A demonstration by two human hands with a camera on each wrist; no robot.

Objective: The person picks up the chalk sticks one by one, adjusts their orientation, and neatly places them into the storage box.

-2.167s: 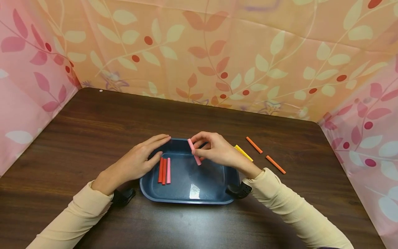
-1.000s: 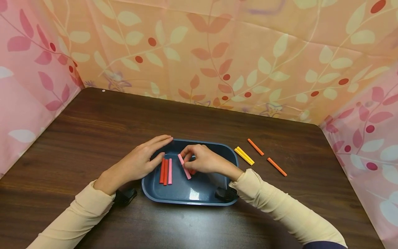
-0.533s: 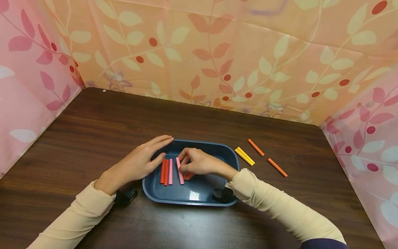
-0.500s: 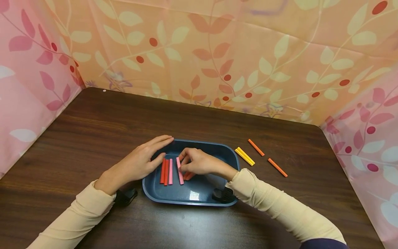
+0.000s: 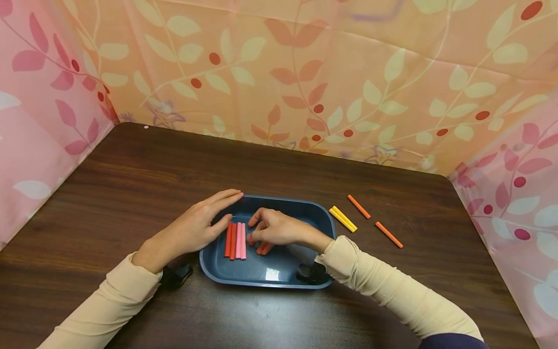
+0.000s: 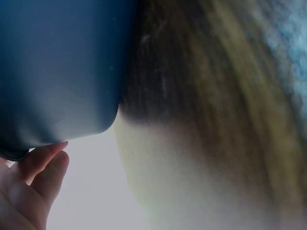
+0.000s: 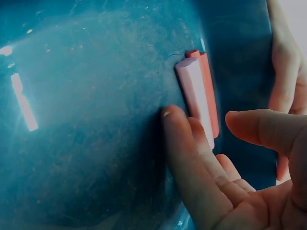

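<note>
Two red sticks (image 5: pixel 230 241) and two pink crayon-like sticks (image 5: pixel 240 241) lie side by side at the left end of a dark blue tray (image 5: pixel 270 284). My right hand (image 5: pixel 279 229) is inside the tray, just right of the pink pair. Its thumb and fingers stand apart around nothing, as the right wrist view shows. My left hand (image 5: pixel 196 223) holds the tray's far left corner, thumb on the inner side and fingers along the outside of the rim. In the left wrist view its fingertips (image 6: pixel 57 160) touch the tray's outer wall.
Right of the tray on the dark wooden table (image 5: pixel 174 160) lie two yellow sticks (image 5: pixel 343 219) together and two separate orange sticks, one farther back (image 5: pixel 359 206) and one nearer (image 5: pixel 389 235). Patterned cloth (image 5: pixel 279 72) hangs behind and on both sides.
My right hand has brought the second pink stick left and down into the tray, setting it against the first, and has let go of it. My left hand stays put.
</note>
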